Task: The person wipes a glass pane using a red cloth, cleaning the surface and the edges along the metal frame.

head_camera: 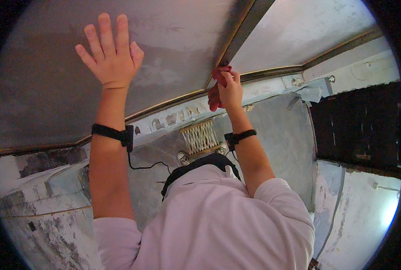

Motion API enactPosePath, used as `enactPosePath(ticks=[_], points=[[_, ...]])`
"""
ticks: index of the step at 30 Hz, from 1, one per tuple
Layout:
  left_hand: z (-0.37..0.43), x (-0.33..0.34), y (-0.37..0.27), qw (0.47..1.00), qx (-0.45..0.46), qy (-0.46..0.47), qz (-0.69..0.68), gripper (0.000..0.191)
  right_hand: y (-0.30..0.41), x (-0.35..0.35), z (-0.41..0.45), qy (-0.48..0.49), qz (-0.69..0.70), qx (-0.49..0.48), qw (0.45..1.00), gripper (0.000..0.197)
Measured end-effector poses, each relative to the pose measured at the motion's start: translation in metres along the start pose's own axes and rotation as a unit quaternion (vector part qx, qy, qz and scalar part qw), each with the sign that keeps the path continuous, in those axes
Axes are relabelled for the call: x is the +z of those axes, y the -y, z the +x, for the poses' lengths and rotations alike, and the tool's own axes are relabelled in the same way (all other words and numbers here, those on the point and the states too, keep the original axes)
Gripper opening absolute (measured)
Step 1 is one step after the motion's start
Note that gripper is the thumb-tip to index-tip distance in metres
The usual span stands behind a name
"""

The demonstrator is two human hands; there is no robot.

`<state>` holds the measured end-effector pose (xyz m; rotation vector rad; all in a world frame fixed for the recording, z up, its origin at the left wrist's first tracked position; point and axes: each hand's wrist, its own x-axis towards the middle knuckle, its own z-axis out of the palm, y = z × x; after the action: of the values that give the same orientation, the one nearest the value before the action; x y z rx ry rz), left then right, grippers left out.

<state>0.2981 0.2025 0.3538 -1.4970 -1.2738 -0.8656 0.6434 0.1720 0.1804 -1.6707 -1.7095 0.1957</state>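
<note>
My left hand [114, 64] is spread wide, its palm turned towards a large greyish pane [173, 64] that looks like window glass. It holds nothing, and it appears to rest on the surface. My right hand [232, 89] grips a crumpled red cloth [217, 96]. The cloth is pressed into the lower corner where a dark upright frame bar [242, 32] meets the bottom rail [173, 102]. Part of the cloth hangs below my fingers. Beyond the upright bar a second, paler pane [298, 33] extends to the right.
Below the frame runs a white sill [166, 119] with flaking paint. A low stool with a woven cord seat [200, 136] stands on the grey floor [274, 135] by my shoes [184, 158]. A dark panel [355, 125] lies right; a stained wall [52, 233] is left. Cables hang from both wrist straps.
</note>
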Motion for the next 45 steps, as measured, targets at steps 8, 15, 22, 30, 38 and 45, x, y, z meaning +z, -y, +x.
enactPosePath(ticks=[8, 15, 22, 30, 38, 45], points=[[0.004, 0.001, -0.002, 1.000, 0.005, -0.013, 0.000, 0.060, -0.059, 0.068, -0.032, 0.054, -0.008, 0.017, 0.998, 0.040], [0.005, 0.007, 0.000, 0.999, 0.018, -0.046, -0.013, 0.065, -0.069, 0.080, -0.036, 0.035, 0.009, 0.008, 0.999, 0.044], [0.005, 0.009, 0.004, 0.999, 0.020, -0.027, -0.009, 0.071, -0.083, 0.095, -0.041, 0.080, -0.023, 0.015, 0.996, 0.031], [0.007, 0.008, 0.004, 0.999, 0.025, -0.021, 0.012, 0.076, -0.104, 0.122, -0.049, 0.143, 0.002, 0.046, 0.989, 0.027], [0.010, -0.001, 0.010, 0.998, 0.035, 0.011, 0.042, 0.078, -0.133, 0.158, -0.061, 0.175, -0.010, 0.030, 0.984, 0.029], [0.009, 0.003, 0.009, 0.998, 0.058, 0.005, 0.029, 0.081, -0.152, 0.188, -0.074, 0.200, -0.049, 0.082, 0.975, 0.032]])
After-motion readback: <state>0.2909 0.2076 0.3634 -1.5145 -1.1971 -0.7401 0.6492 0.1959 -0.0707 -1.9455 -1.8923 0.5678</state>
